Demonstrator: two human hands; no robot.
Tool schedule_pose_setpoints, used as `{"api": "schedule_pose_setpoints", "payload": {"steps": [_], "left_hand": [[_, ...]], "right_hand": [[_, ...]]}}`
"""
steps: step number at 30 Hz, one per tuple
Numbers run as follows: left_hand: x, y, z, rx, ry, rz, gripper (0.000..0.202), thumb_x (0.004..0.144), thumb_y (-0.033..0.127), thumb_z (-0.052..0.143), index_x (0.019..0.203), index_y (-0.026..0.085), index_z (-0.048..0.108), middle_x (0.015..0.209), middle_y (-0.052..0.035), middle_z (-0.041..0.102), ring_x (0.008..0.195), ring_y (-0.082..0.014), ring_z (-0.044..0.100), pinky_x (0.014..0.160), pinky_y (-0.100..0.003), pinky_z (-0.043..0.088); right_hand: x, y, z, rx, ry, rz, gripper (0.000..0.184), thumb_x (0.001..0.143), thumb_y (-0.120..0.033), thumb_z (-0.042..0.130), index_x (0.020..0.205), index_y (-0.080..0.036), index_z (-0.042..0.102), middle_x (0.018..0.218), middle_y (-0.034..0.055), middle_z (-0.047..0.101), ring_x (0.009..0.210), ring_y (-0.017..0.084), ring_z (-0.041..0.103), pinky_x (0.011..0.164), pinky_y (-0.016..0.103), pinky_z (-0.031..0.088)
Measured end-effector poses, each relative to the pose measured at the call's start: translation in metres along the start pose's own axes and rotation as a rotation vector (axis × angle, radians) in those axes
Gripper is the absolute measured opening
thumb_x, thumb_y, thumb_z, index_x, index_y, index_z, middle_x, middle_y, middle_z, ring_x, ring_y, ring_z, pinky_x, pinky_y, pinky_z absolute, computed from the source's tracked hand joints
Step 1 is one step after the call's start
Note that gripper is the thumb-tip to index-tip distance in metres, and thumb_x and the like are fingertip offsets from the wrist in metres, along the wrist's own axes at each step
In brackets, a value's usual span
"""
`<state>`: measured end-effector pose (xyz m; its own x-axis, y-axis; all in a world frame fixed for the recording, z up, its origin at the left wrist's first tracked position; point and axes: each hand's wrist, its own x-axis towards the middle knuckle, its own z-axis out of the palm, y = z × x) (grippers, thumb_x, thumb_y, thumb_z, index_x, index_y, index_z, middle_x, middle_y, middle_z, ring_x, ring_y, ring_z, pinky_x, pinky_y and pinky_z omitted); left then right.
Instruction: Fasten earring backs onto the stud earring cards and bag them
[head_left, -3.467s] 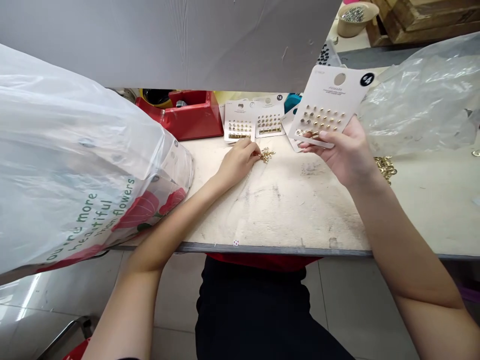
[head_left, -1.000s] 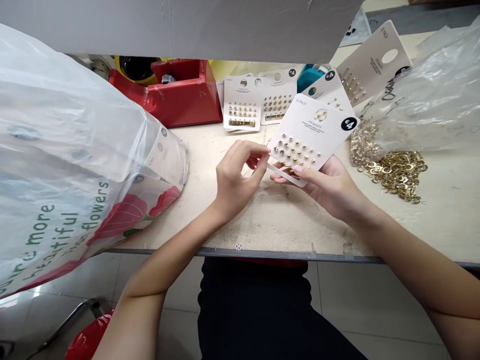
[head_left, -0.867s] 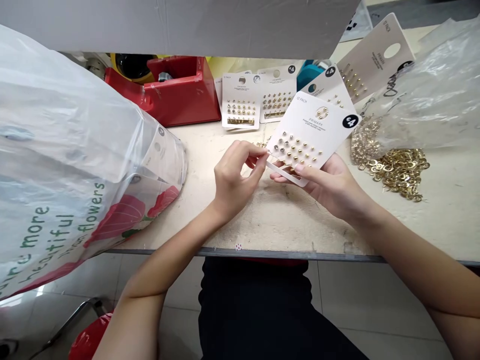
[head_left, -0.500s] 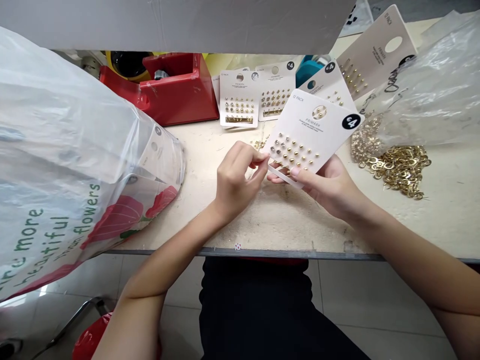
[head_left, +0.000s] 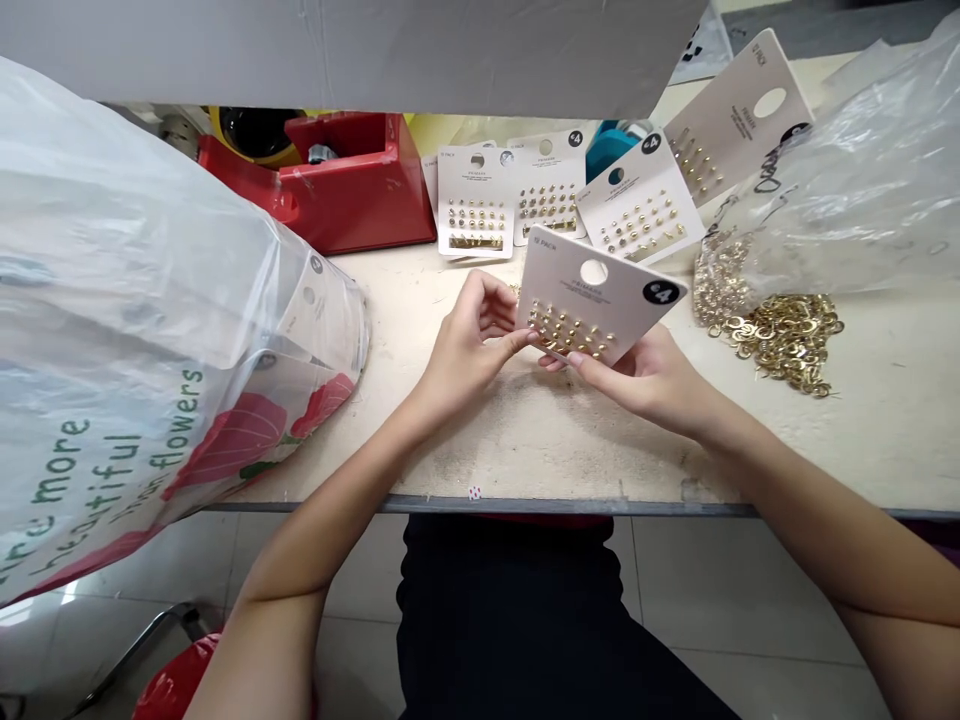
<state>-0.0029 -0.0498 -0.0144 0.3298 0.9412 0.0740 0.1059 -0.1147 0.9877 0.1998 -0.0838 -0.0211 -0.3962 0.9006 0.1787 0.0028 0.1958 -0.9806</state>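
Both my hands hold up a beige earring card [head_left: 596, 305] with rows of gold studs and a round hole near its top. My right hand [head_left: 637, 378] supports it from below at the lower right. My left hand [head_left: 474, 345] curls at its lower left corner, with the thumb on the card's lower edge. Several similar cards lie on the table: one [head_left: 476, 205], another [head_left: 547, 185], a third [head_left: 639, 200] and a tilted one [head_left: 739, 115]. A small cluster of gold pieces [head_left: 514, 291] sits partly hidden behind my left hand.
A heap of gold rings [head_left: 787, 340] spills from a clear plastic bag [head_left: 847, 170] at the right. A large white flower-printed bag [head_left: 150, 300] fills the left side. A red tape dispenser [head_left: 352, 185] stands behind the cards, below a grey board [head_left: 337, 50].
The held card has turned and dropped lower, now showing its hole at the top. The narrow strip along its edge no longer shows. My left fingers have opened slightly from their pinch.
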Motion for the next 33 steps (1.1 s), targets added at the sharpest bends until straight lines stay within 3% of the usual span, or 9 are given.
{"api": "schedule_pose_setpoints", "payload": {"steps": [6,9,12,17,19,22,26,30,33], "left_hand": [[0.001,0.001,-0.002,-0.040,-0.163,-0.054,0.009,0.087,0.020,0.067,0.095,0.016,0.066,0.097,-0.0040,0.065,0.088,-0.0128,0.061,0.079,-0.024,0.051],[0.000,0.004,0.000,-0.046,-0.137,-0.054,0.007,0.087,0.020,0.067,0.091,0.015,0.065,0.094,-0.0038,0.066,0.086,-0.0128,0.062,0.079,-0.024,0.050],[0.000,0.005,0.001,0.002,-0.088,-0.024,0.007,0.088,0.020,0.067,0.088,0.016,0.061,0.089,-0.0022,0.064,0.083,-0.0116,0.061,0.077,-0.023,0.049],[0.007,0.007,-0.011,-0.053,-0.021,0.053,0.014,0.085,0.024,0.072,0.081,0.017,0.060,0.081,-0.0004,0.061,0.076,-0.0097,0.058,0.071,-0.021,0.048],[0.010,0.012,-0.021,-0.123,0.053,0.106,0.022,0.083,0.032,0.075,0.081,0.017,0.059,0.081,-0.0004,0.061,0.076,-0.0096,0.058,0.070,-0.020,0.049],[0.013,0.024,-0.034,-0.266,0.184,0.153,0.030,0.077,0.036,0.082,0.083,0.018,0.058,0.083,0.0003,0.060,0.080,-0.0090,0.059,0.074,-0.019,0.051],[0.019,0.035,-0.041,-0.490,0.173,-0.033,0.024,0.077,0.025,0.081,0.088,0.019,0.060,0.089,0.0007,0.061,0.084,-0.0075,0.061,0.080,-0.016,0.052],[0.023,0.028,-0.034,-0.707,0.143,-0.261,0.014,0.085,0.004,0.065,0.088,0.017,0.060,0.087,0.0017,0.061,0.079,-0.0032,0.062,0.082,-0.012,0.053],[0.022,0.022,-0.027,-0.876,0.203,-0.381,0.020,0.090,-0.003,0.049,0.085,0.014,0.056,0.082,0.0017,0.060,0.070,-0.0007,0.062,0.076,-0.009,0.054]], "right_hand": [[0.004,-0.004,-0.005,-0.240,-0.069,-0.178,0.016,0.094,-0.014,0.055,0.108,-0.016,0.063,0.109,0.0092,0.066,0.089,0.020,0.069,0.080,0.036,0.059],[0.004,-0.004,-0.005,-0.351,-0.078,-0.211,0.011,0.096,-0.015,0.053,0.101,-0.017,0.063,0.104,0.0096,0.066,0.098,0.024,0.066,0.089,0.042,0.056],[0.003,-0.002,-0.005,-0.449,-0.022,-0.203,0.010,0.096,-0.020,0.055,0.105,-0.017,0.060,0.115,0.0135,0.061,0.113,0.029,0.061,0.099,0.048,0.052],[0.007,-0.007,-0.015,-0.411,-0.055,-0.205,0.058,0.096,-0.050,0.062,0.141,-0.024,0.037,0.141,0.0140,0.044,0.132,0.032,0.048,0.107,0.048,0.050],[0.011,-0.013,-0.023,-0.307,0.020,-0.204,0.053,0.097,-0.052,0.060,0.139,-0.028,0.039,0.135,0.0108,0.047,0.124,0.029,0.054,0.096,0.042,0.058],[0.017,-0.023,-0.033,-0.204,0.202,-0.162,0.024,0.098,-0.035,0.063,0.119,-0.027,0.055,0.114,0.0058,0.057,0.098,0.020,0.063,0.081,0.035,0.060],[0.024,-0.032,-0.039,-0.274,0.299,-0.093,0.004,0.093,-0.023,0.066,0.096,-0.022,0.063,0.094,0.0040,0.061,0.081,0.018,0.062,0.072,0.035,0.056],[0.040,-0.018,-0.036,-0.574,0.126,0.019,0.006,0.090,-0.014,0.060,0.093,-0.019,0.062,0.091,0.0072,0.064,0.080,0.021,0.061,0.070,0.037,0.053],[0.052,0.005,-0.032,-0.843,0.055,-0.009,0.014,0.089,-0.005,0.050,0.088,-0.016,0.059,0.090,0.0091,0.063,0.081,0.022,0.059,0.069,0.038,0.049]]}}
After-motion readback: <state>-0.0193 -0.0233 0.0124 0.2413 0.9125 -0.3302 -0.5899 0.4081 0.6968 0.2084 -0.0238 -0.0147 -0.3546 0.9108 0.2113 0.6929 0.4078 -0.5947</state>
